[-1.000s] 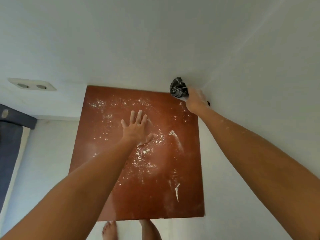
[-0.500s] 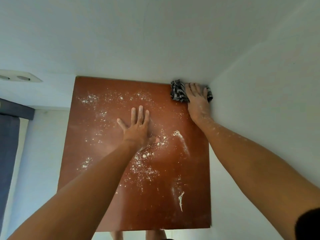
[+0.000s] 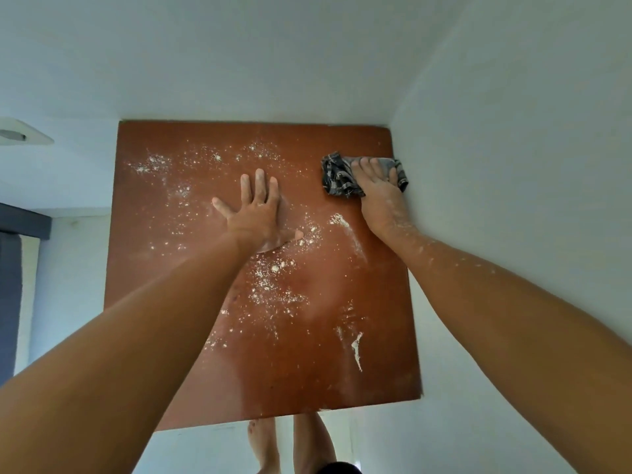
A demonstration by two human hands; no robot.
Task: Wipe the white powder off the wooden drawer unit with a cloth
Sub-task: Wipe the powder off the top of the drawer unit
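Observation:
The reddish-brown top of the wooden drawer unit (image 3: 191,336) fills the middle of the view, seen from above. White powder (image 3: 273,278) is scattered over its far left, its middle and in streaks near the right side. My left hand (image 3: 256,213) lies flat on the top, fingers spread, near the centre. My right hand (image 3: 378,186) presses a dark checked cloth (image 3: 337,177) onto the far right part of the top, beside the wall. Powder specks cling to my right forearm.
White walls meet at the unit's far right corner, the right wall (image 3: 513,165) running along its right edge. A white socket plate (image 3: 24,133) sits on the left wall. Dark fabric (image 3: 10,285) hangs at far left. My bare feet (image 3: 273,443) stand below the near edge.
My right hand brought the cloth down from the wall corner onto the top and drew it a little toward me. The left hand stayed flat in place. The camera moved closer.

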